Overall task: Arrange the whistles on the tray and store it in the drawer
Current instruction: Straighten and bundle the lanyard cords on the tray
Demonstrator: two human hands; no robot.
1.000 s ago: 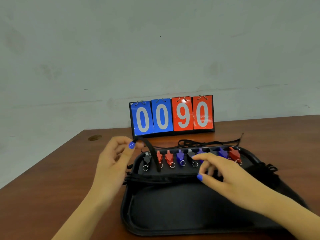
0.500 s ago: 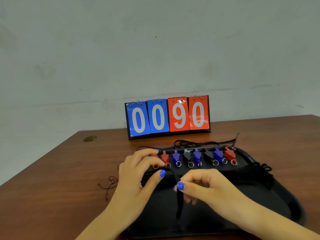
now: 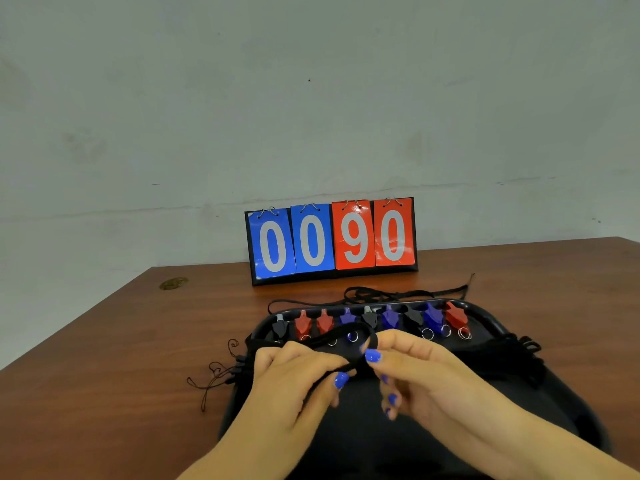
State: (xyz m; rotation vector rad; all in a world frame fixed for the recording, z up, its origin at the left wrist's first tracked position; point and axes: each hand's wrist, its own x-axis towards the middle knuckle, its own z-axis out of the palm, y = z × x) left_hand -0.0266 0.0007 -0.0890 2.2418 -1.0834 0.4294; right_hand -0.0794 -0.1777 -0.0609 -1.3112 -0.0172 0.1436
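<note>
At the far left of the brown wooden table (image 3: 104, 358) a small brass-coloured disc (image 3: 174, 283) is set into the surface near the back edge. Nearer the person, thin dark cords (image 3: 214, 375) curl loosely over the wood just beside the left rim of the black tray (image 3: 491, 323), which lies in the middle of the table in front of the person. Along the tray's far edge the whistles (image 3: 370, 318) lie in a single row: a black one at the left end, then two red, a blue, a black, a blue, a black, a blue and a red one at the right end, several with small metal rings at their near ends. The left hand (image 3: 294, 379), over the tray's left half, has its fingers curled around a black lanyard strap (image 3: 339, 336), with thumb and forefinger pinching the strap near its middle. The strap rises in a low loop between the two hands, just in front of the row of whistles. The right hand (image 3: 426, 372) meets the left above the tray's middle and pinches the same strap between thumb and forefinger, its other fingers bent down toward the tray. Both hands have blue-painted nails. Behind the tray, upright by the pale wall (image 3: 311, 98), stands a flip scoreboard (image 3: 332, 240) with two blue cards showing 0 0 and two red cards showing 9 0. More black straps (image 3: 398, 293) lie tangled on the table between the scoreboard and the tray's far rim, and a bunch of black cord (image 3: 519, 355) is heaped on the tray's right side.
</note>
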